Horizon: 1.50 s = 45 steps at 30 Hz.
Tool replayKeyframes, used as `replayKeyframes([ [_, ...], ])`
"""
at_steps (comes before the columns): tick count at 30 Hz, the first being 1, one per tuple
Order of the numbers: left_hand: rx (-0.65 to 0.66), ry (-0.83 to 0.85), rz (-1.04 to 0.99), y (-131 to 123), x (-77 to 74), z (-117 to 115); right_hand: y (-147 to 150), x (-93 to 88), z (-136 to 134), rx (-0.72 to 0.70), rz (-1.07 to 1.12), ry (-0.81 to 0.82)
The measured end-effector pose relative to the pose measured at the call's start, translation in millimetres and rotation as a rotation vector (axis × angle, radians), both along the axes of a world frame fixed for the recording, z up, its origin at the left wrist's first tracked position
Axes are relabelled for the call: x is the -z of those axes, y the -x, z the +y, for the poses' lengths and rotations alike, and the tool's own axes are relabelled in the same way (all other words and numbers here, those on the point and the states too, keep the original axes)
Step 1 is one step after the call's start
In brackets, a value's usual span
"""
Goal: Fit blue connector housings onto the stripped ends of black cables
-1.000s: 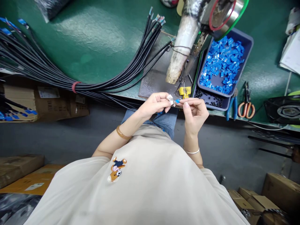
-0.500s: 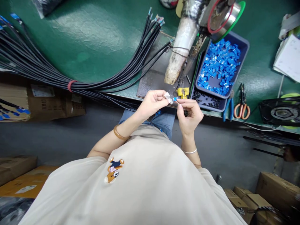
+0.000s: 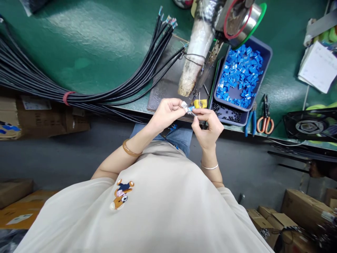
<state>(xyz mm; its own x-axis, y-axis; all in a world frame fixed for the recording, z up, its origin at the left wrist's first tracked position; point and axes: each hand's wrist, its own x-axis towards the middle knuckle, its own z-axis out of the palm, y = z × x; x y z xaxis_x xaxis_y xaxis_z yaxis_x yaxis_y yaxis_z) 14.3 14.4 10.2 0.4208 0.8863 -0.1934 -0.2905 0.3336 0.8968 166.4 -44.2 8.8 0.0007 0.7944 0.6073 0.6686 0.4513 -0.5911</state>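
My left hand (image 3: 165,114) is closed in a pinch, its taped fingertips on the end of a thin black cable. My right hand (image 3: 206,126) is closed too, pinching a small blue part (image 3: 191,108) with thin wire leads against that cable end. Both hands meet at the bench's front edge, just below a yellow piece (image 3: 201,103) and the tip of a wrapped tool (image 3: 195,52). A dark tray (image 3: 264,72) full of the same blue parts sits to the right.
A bundle of black cables (image 3: 105,95) tied with a red band fans over the green bench (image 3: 105,45). Blue pliers (image 3: 249,121) and orange-handled scissors (image 3: 265,117) lie right of the tray. A solder spool (image 3: 240,21) stands behind. Cardboard boxes (image 3: 302,211) sit on the floor.
The view has drifted, so everything sits further left. My right hand has drawn in closer to my left, and the blue part now rests against the left fingertips.
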Motion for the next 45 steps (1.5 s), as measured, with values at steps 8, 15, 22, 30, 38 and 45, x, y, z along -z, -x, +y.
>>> replayKeyframes([
  [8,-0.052,-0.041,0.061,-2.3,1.9,2.0,-2.2,-2.6,5.6,0.007,-0.045,0.010],
  [15,-0.070,-0.037,0.048,-3.1,-0.8,4.4,-1.3,-8.8,7.8,0.001,-0.032,0.035],
  [22,-0.087,-0.051,0.086,-2.3,-5.1,5.3,-1.0,-10.9,8.6,0.002,-0.029,0.042],
  [30,-0.064,-0.060,0.090,-0.4,-1.8,3.9,-0.9,-7.9,7.5,-0.015,-0.051,0.030],
  [38,-0.086,-0.050,0.111,-3.2,-3.1,3.1,-0.1,-8.7,8.1,0.008,-0.037,0.032],
  [45,-0.089,-0.043,0.115,-2.7,-10.4,2.7,2.3,-13.4,7.5,0.014,-0.030,0.026],
])
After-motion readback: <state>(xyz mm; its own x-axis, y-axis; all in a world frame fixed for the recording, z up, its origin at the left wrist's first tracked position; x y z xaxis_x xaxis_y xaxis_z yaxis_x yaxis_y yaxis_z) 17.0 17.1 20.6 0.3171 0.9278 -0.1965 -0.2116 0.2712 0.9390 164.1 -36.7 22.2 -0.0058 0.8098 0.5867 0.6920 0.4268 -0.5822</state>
